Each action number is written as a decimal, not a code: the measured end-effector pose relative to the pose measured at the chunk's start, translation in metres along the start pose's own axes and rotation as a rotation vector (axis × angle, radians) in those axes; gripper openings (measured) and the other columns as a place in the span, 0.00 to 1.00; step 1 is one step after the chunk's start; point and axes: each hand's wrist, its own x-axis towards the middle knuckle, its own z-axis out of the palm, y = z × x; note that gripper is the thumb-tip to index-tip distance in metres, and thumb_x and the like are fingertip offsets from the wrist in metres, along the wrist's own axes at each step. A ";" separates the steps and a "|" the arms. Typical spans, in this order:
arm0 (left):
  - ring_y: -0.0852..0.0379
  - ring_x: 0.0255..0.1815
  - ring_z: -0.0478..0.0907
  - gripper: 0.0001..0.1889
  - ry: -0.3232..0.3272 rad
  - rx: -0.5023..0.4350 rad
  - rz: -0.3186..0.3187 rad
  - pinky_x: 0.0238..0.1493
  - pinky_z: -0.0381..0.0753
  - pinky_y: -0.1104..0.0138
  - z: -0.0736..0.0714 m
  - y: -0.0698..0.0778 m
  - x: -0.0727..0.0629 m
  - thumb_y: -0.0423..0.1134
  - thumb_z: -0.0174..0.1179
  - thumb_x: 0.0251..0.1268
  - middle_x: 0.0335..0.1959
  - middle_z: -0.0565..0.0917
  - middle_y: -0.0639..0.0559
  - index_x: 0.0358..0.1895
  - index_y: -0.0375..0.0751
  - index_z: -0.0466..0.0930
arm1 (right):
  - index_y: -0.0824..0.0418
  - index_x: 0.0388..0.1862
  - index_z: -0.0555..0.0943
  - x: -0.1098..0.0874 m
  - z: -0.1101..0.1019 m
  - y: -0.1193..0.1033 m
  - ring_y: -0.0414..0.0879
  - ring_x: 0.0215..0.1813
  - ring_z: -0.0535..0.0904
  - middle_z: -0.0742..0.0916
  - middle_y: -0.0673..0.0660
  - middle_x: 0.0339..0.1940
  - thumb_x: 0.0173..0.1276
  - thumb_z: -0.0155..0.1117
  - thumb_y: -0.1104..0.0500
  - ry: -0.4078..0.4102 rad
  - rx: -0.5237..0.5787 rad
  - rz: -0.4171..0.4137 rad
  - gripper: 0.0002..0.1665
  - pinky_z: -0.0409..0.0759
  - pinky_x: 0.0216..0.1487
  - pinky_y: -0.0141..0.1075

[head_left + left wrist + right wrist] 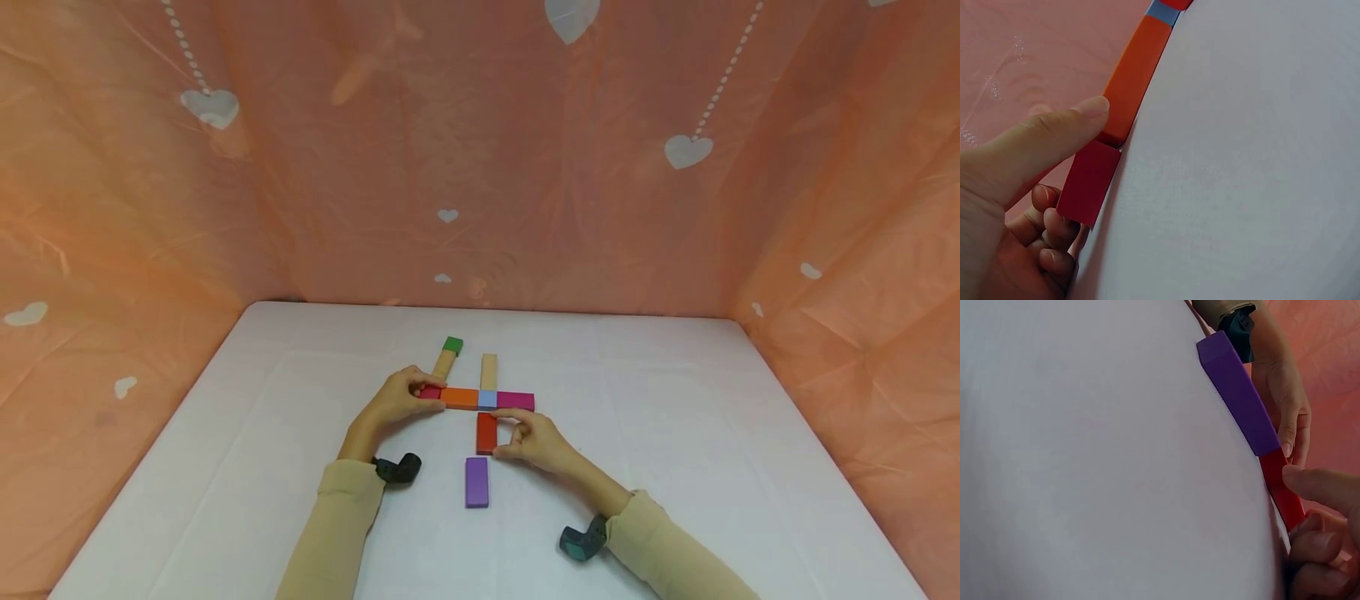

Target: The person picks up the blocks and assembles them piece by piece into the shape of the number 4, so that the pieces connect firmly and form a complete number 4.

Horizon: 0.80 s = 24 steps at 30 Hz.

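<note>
On the white table, my left hand [393,397] pinches an orange block [459,399] at its left end, where it meets a crimson block [1089,182]. The thumb lies on the near side, the index finger on the far side. My right hand [536,442] holds a red block [486,433] lengthwise, index finger at the far end and thumb at the near end. That block lies just in front of a light blue block [487,400] in the row. A magenta block [516,402] continues the row rightward. Closer to me lies a purple block [476,482].
Behind the row, a plain wooden block [489,372] runs back from the light blue one. Another wooden block [444,364] slants away behind my left hand, with a green block [453,345] at its far end. Orange cloth [480,167] with hearts surrounds the table.
</note>
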 end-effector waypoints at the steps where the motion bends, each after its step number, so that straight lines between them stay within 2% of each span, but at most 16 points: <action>1: 0.53 0.40 0.67 0.17 0.000 0.000 -0.002 0.40 0.67 0.67 0.000 0.000 0.000 0.39 0.71 0.54 0.36 0.75 0.45 0.49 0.42 0.86 | 0.68 0.60 0.75 0.000 0.000 0.000 0.33 0.18 0.65 0.75 0.61 0.14 0.55 0.73 0.64 0.002 0.000 -0.002 0.33 0.66 0.29 0.26; 6: 0.53 0.41 0.67 0.18 0.001 -0.005 -0.008 0.41 0.67 0.67 0.000 0.000 0.000 0.39 0.71 0.53 0.37 0.77 0.44 0.49 0.42 0.86 | 0.68 0.60 0.75 0.000 0.000 0.000 0.33 0.18 0.65 0.75 0.62 0.14 0.54 0.73 0.64 0.005 0.001 0.008 0.33 0.66 0.28 0.26; 10: 0.54 0.40 0.67 0.18 0.002 -0.011 -0.012 0.41 0.67 0.67 0.000 0.001 0.000 0.39 0.71 0.53 0.37 0.76 0.44 0.49 0.42 0.86 | 0.67 0.60 0.76 0.002 0.000 0.000 0.33 0.18 0.66 0.75 0.59 0.14 0.54 0.74 0.64 0.005 0.001 0.018 0.33 0.66 0.27 0.26; 17: 0.55 0.37 0.66 0.17 0.008 -0.018 0.036 0.39 0.65 0.68 -0.001 0.000 0.000 0.37 0.72 0.52 0.35 0.76 0.44 0.47 0.38 0.86 | 0.68 0.60 0.75 0.003 0.001 0.002 0.32 0.17 0.64 0.73 0.48 0.14 0.53 0.74 0.65 0.007 0.031 0.035 0.34 0.62 0.21 0.25; 24: 0.56 0.36 0.65 0.17 0.012 -0.019 0.047 0.38 0.65 0.69 -0.001 0.000 0.000 0.36 0.71 0.52 0.34 0.75 0.45 0.47 0.38 0.86 | 0.67 0.61 0.75 0.002 0.000 0.000 0.32 0.16 0.63 0.71 0.47 0.13 0.53 0.74 0.65 0.004 0.052 0.051 0.34 0.60 0.20 0.25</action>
